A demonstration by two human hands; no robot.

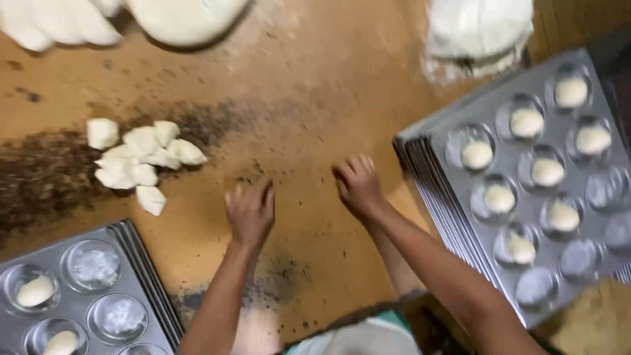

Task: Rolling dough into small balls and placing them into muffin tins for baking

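Here, in the head view, both hands press palm-down on a brown wooden table (pixel 315 98) near the centre of the frame. The left hand (pixel 250 212) sits just left of centre, its fingers curved and close together over the wood; whether a piece of dough lies beneath it is hidden, so I cannot tell if it grips anything. The right hand (pixel 358 186) lies just beside it, a little higher in the frame, fingers bent downward in the same cupped way, and what is under the palm cannot be seen either.

To the left of the hands, in the middle left of the frame, a heap of cut dough pieces (pixel 138 161) rests on the table, well apart from both hands. Dark crumbs and smears streak the wood around that heap.

At the right edge, a stack of metal baking trays (pixel 434 197) with round cups lies at an angle, and the top one carries several dough balls (pixel 499 198) in its cups, while other cups look greased. In the lower left corner, another stack of trays (pixel 141 276) holds two dough balls (pixel 35 290).

Along the top edge, a large mass of dough (pixel 184 20) sits at upper left, and a floury lump (pixel 476 29) at upper right.
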